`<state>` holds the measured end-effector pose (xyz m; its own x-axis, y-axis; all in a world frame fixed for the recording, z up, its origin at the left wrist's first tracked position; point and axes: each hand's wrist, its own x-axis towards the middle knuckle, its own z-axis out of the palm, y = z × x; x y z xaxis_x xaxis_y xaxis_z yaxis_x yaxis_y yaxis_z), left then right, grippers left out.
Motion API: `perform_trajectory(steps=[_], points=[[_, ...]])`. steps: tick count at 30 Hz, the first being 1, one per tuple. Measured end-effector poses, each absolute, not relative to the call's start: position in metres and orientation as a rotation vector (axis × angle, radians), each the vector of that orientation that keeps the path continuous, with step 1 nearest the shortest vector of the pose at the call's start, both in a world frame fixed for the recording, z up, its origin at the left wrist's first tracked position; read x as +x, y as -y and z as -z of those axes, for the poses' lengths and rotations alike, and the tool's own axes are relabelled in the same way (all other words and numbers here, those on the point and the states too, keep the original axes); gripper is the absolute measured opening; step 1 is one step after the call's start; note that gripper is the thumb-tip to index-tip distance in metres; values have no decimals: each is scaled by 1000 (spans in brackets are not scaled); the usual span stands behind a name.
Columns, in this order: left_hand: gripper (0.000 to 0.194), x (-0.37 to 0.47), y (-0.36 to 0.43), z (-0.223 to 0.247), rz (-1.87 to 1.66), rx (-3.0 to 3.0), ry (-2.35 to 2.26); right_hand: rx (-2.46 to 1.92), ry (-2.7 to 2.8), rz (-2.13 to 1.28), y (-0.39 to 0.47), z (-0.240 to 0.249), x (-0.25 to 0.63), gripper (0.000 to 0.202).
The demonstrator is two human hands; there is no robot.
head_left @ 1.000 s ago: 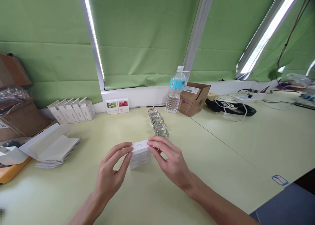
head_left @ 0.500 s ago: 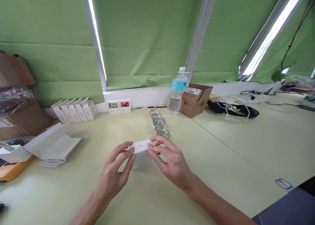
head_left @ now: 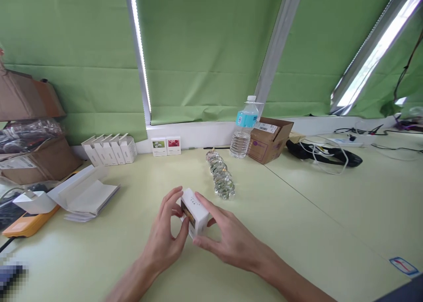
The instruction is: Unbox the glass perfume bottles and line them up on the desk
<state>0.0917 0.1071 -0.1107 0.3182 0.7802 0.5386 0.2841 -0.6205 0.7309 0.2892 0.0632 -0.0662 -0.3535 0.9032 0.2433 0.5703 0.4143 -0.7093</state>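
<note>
Between my two hands is a small white box [head_left: 197, 206], turned so that a dark picture on one side faces left and small print shows on top. My left hand [head_left: 168, 227] grips its left side, thumb and fingers bent around the edge. My right hand [head_left: 228, 233] holds the right side, with the thumb at the lower corner and the index finger along the top. Just beyond them lies a row of clear, shiny glass-like jars [head_left: 220, 174] with gold-coloured tips. Two small white boxes with flower pictures [head_left: 166, 146] stand against the wall.
Several open white boxes [head_left: 109, 150] stand at back left, near stacked white paper sheets [head_left: 90, 196] and an orange device [head_left: 31, 222]. A water bottle [head_left: 243, 130] and brown carton [head_left: 269, 141] stand behind. Cables and a black strap-like item [head_left: 324, 154] lie right.
The white box has been turned in my hands, bringing its picture side into view on the left. My right hand has shifted around its right side. The camera view has swung slightly left.
</note>
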Motion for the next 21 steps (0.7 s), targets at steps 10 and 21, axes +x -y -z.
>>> perform_trajectory(steps=[10,21], points=[[42,83,-128,108,-756,1895,-1008,-1353,2026,-381,-72,81,291,64],[36,79,-132,113,-885,2157,-1183,-1299,2214,423,-85,103,277,64]])
